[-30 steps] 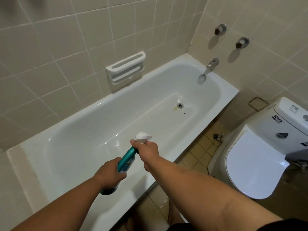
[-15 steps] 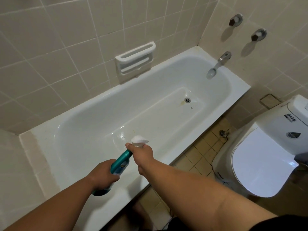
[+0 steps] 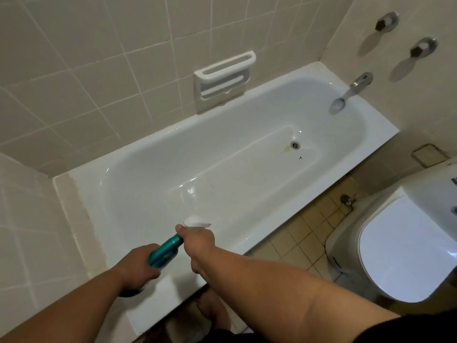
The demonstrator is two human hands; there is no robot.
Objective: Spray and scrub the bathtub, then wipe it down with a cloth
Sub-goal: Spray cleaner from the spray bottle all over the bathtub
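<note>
**Spray bottle aimed into the tub, first pass under way**

Head view: since the earlier frames the view has swung left and down along the tub, so the toilet (image 3: 405, 246) sits further to the right edge, while both hands and the bottle have kept the same pose. The left hand (image 3: 138, 264) is wrapped closed around the teal spray bottle (image 3: 166, 250); the right hand (image 3: 197, 241) is closed on its white spray head (image 3: 196, 222), just ahead of the left grip. The nozzle points over the near rim into the bathtub (image 3: 222, 164). Beyond the grip, well apart, a yellowish stain lies beside the drain (image 3: 295, 144).

To spray well, I judge: steady the body with the left hand, squeeze evenly, and sweep from the near floor toward the drain and up the walls, overlapping strokes. No brush or cloth is in view.
</note>
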